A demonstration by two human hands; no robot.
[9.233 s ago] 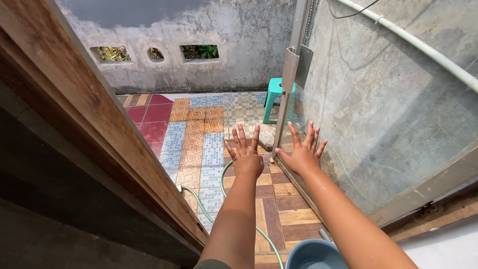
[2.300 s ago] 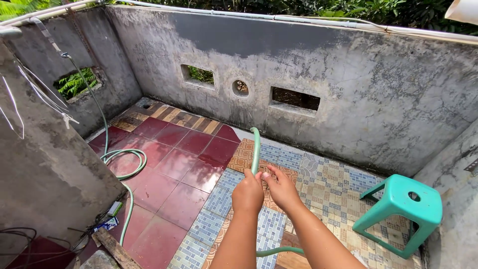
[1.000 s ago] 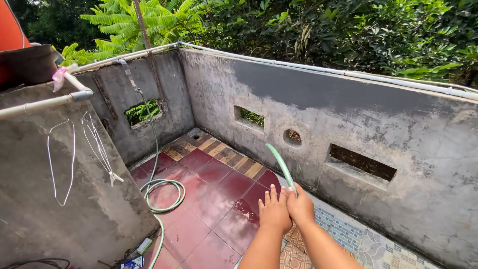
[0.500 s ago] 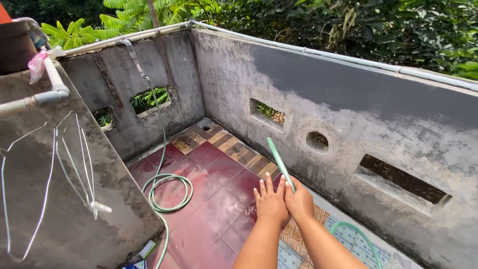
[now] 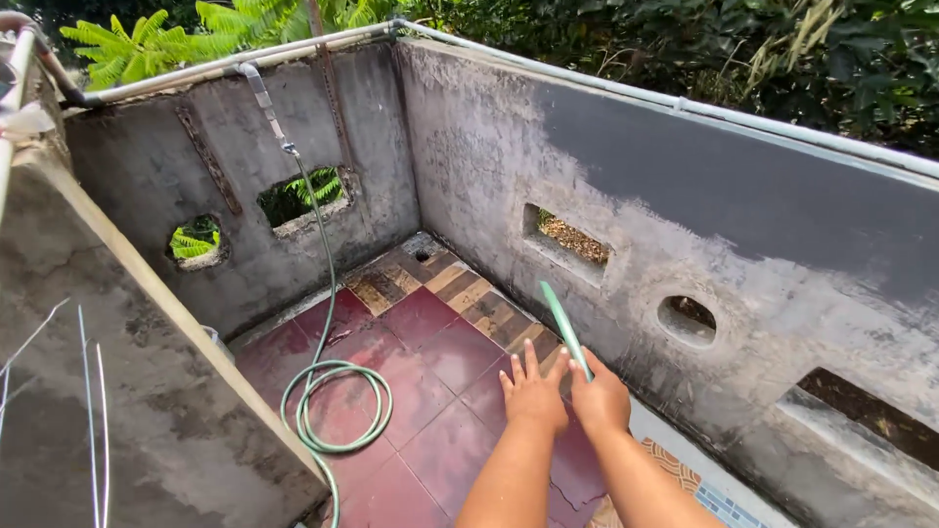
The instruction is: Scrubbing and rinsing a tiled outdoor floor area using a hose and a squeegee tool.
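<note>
Head view, our right hand: our right hand [image 5: 600,399] is at 5 o'clock in the picture, curled shut around the green hose end [image 5: 565,328].

Head view, hose end: it sticks up out of our right fist and leans toward 11 o'clock. Its tip is in the air, in front of the grey wall [image 5: 626,186].

Head view, our left hand: our left hand [image 5: 534,395] is just beside the right one, on its 9 o'clock side. It is flat and open, fingers spread, and it holds nothing. We cannot tell if its side touches the hose.

Head view, hose coil: more green hose lies in a loose ring, the hose coil [image 5: 337,406], on the red floor tiles [image 5: 440,357] at 7 o'clock. One line of it climbs the far wall to a tap pipe [image 5: 262,98] at 11 o'clock.

Head view, edges: grey walls stand at 12, 2 and 4 o'clock, with a long hole [image 5: 572,238] and a round hole [image 5: 688,318] cut in them. A big concrete block [image 5: 127,391] fills 8 o'clock, and its slanted edge comes close to the coil.

Head view, open room: the red tiles between the coil and our hands are bare. There is also open floor up to the corner drain [image 5: 423,254] at 12 o'clock.

Head view, top: green bushes [image 5: 685,49] grow past the wall top.
</note>
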